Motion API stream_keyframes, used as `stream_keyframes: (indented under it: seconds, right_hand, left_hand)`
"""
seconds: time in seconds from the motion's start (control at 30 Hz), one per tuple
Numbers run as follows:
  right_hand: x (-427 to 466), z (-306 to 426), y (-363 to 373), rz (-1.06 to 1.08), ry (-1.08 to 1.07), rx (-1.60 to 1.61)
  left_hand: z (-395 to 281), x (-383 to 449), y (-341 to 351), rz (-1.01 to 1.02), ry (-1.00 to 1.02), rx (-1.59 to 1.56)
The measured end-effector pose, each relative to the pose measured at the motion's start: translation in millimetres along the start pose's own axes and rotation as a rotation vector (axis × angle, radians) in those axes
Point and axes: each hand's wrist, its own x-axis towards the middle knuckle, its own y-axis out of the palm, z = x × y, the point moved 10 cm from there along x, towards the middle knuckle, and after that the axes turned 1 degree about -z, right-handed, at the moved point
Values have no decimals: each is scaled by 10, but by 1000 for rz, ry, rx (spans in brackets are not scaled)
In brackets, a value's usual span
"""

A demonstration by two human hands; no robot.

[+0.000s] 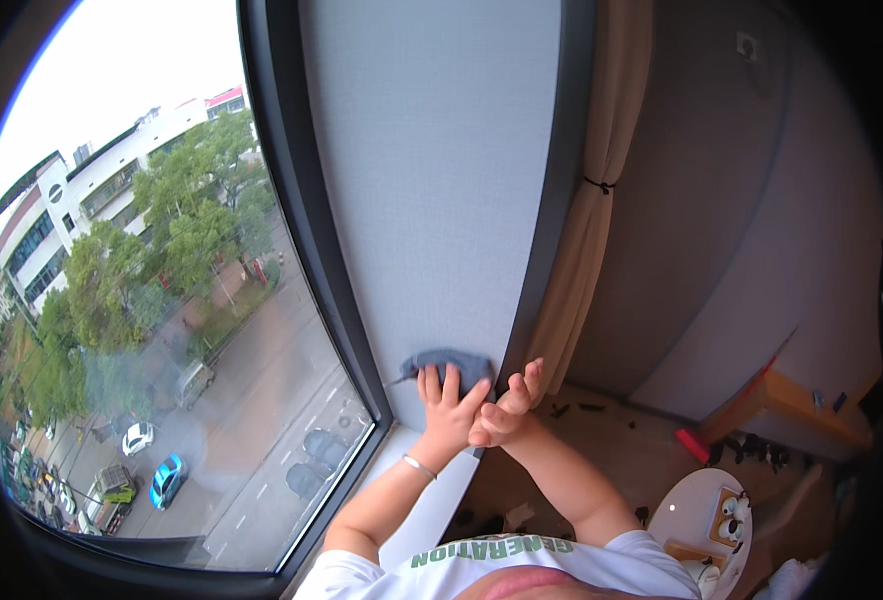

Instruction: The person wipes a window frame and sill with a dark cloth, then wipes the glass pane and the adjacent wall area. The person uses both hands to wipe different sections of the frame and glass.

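My left hand (447, 409), with a silver bangle (419, 466) on its wrist, lies spread over a dark grey-blue cloth (452, 363). It presses the cloth against the lower part of a light grey textured wall panel (434, 187) beside the window. Part of the cloth is hidden under the fingers, and its edges look slightly blurred. Just to the right, my right hand (512, 409) is raised with fingers apart and curled, holding nothing. In the picture it overlaps the edge of the left hand; whether they touch I cannot tell.
A dark frame (291, 165) borders the window (208, 360) on the left, over a street. Below the panel runs a white sill (411, 510). Right of it hangs a tied beige curtain (599, 180). A round white table (685, 502) holds a tray (726, 517) with a tea set.
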Motion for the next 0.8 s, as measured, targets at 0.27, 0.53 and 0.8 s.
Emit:
stream_keyframes:
  seconds: [0.27, 0.53, 0.8]
  right_hand:
    - [-37, 3, 35, 16, 11, 22]
    - [-40, -21, -13, -48, 5, 10]
    - [132, -66, -197, -166, 138, 138]
  left_hand:
    - [223, 1906, -101, 93, 57, 117]
    - [-177, 2847, -378, -141, 171, 11]
    - [-378, 1294, -245, -62, 161, 98]
